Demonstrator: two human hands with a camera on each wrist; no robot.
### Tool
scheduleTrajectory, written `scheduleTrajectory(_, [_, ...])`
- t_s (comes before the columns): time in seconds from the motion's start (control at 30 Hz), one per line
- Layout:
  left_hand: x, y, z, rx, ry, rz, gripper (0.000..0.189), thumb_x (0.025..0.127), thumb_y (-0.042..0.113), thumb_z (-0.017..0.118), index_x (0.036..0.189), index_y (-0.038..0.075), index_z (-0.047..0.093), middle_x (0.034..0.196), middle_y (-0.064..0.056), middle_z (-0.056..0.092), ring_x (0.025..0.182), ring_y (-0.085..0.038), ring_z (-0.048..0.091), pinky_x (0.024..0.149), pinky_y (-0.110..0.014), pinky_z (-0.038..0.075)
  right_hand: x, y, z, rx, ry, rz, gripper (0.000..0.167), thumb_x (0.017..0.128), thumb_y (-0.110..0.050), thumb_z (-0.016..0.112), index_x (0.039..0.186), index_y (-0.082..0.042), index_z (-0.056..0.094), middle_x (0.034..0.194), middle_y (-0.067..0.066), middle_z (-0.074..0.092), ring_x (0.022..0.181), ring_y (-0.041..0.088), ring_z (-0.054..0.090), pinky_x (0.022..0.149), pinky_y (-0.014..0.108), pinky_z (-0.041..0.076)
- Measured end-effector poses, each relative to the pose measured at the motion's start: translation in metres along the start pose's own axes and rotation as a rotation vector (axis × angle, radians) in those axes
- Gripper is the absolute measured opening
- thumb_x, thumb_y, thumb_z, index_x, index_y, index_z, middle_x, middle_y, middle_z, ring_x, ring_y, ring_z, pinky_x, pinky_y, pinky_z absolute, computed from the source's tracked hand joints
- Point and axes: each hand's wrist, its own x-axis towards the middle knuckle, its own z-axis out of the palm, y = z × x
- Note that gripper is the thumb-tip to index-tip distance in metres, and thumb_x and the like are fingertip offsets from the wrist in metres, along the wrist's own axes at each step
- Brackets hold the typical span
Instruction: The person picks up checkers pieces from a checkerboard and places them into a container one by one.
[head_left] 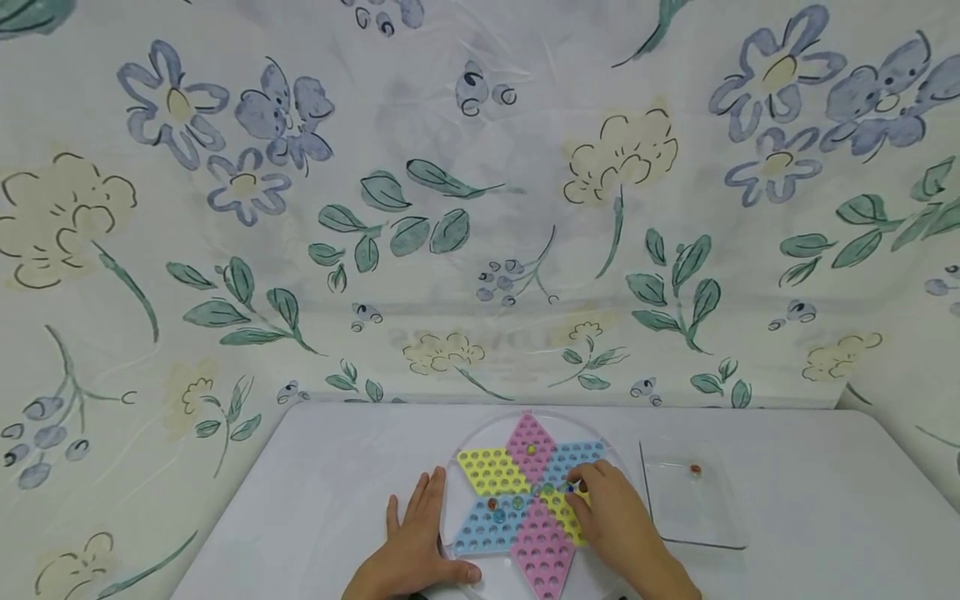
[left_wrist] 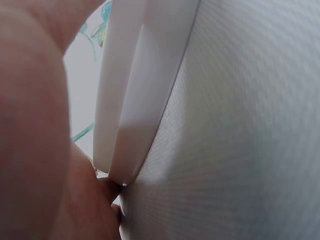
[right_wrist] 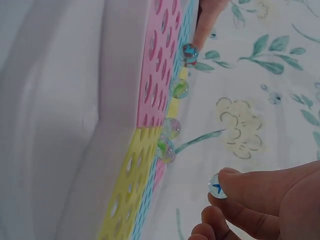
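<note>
A round white Chinese checkers board (head_left: 617, 575) carries a star of pink, yellow and blue hole panels. Between thumb and index finger, my right hand (head_left: 622, 521) pinches a clear marble with a blue swirl (right_wrist: 215, 187), held off the board surface near its centre. Flat at the board's left edge lies my left hand (head_left: 411, 542), fingers straight and thumb toward the near rim. Several marbles sit in holes: a yellowish one (head_left: 531, 449) in the far pink panel, a red one (head_left: 492, 503) and a blue one (head_left: 498, 517) in the lower-left blue panel, others around the middle.
Right of the board stands a clear square tray (head_left: 701, 521) with dark edge lines, holding one reddish marble (head_left: 696, 471). The white tabletop (head_left: 300, 492) extends on both sides. Behind it hangs a floral cloth (head_left: 525, 275).
</note>
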Motion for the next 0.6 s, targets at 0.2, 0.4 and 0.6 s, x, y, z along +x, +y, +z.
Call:
scheduleTrajectory(0.2, [0.001, -0.002, 0.002, 0.010, -0.006, 0.000, 0.145, 0.060, 0.062, 0.090, 0.158, -0.007, 0.008, 0.165, -0.026, 0.012, 0.152, -0.044, 0.002, 0.110, -0.072, -0.013, -0.001, 0.002, -0.005, 0.007, 0.029, -0.022, 0.015, 0.092, -0.013, 0.073, 0.105, -0.008, 0.069, 0.091, -0.001, 0.057, 0.083, 0.012, 0.053, 0.072, 0.034, 0.052])
scheduleTrajectory(0.4, [0.002, -0.003, 0.002, 0.004, -0.004, -0.002, 0.145, 0.059, 0.062, 0.090, 0.158, -0.007, 0.009, 0.165, -0.026, 0.012, 0.152, -0.044, 0.003, 0.110, -0.072, -0.012, -0.001, 0.004, -0.011, 0.024, 0.039, -0.006, 0.016, 0.093, -0.013, 0.072, 0.107, -0.007, 0.068, 0.092, 0.000, 0.057, 0.082, 0.012, 0.053, 0.074, 0.035, 0.052])
scheduleTrajectory(0.6, [0.002, -0.002, 0.001, 0.008, -0.004, -0.003, 0.145, 0.059, 0.063, 0.089, 0.158, -0.006, 0.009, 0.165, -0.026, 0.011, 0.152, -0.044, 0.003, 0.110, -0.072, -0.012, -0.001, 0.008, -0.014, 0.034, 0.078, 0.000, 0.016, 0.092, -0.011, 0.072, 0.107, -0.006, 0.069, 0.092, 0.001, 0.058, 0.084, 0.014, 0.054, 0.076, 0.037, 0.052])
